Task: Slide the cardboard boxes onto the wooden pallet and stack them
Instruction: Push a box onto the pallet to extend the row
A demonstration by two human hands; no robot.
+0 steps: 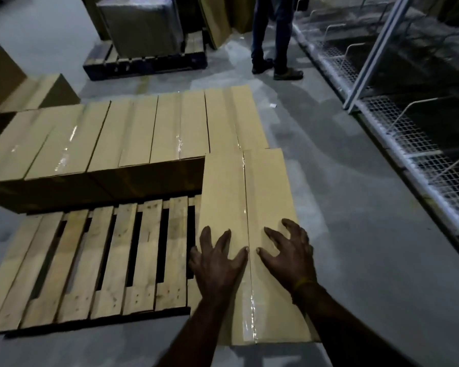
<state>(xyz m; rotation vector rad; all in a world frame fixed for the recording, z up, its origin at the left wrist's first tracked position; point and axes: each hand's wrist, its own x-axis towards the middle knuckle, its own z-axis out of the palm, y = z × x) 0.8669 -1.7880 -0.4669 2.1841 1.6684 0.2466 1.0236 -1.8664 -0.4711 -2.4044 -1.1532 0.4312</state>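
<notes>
Both spread hands, left hand (217, 258) and right hand (289, 250), press the box (265, 197).

One head-worn camera looks steeply forward and down, close over the pallet (96, 263) and floor (355, 234).

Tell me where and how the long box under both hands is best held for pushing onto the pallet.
Probably by the near short end, from the person's side. The long box lies lengthwise away from the person, already partly on the wooden pallet. The left hand and right hand lie spread on top, either side of the taped seam.
</notes>
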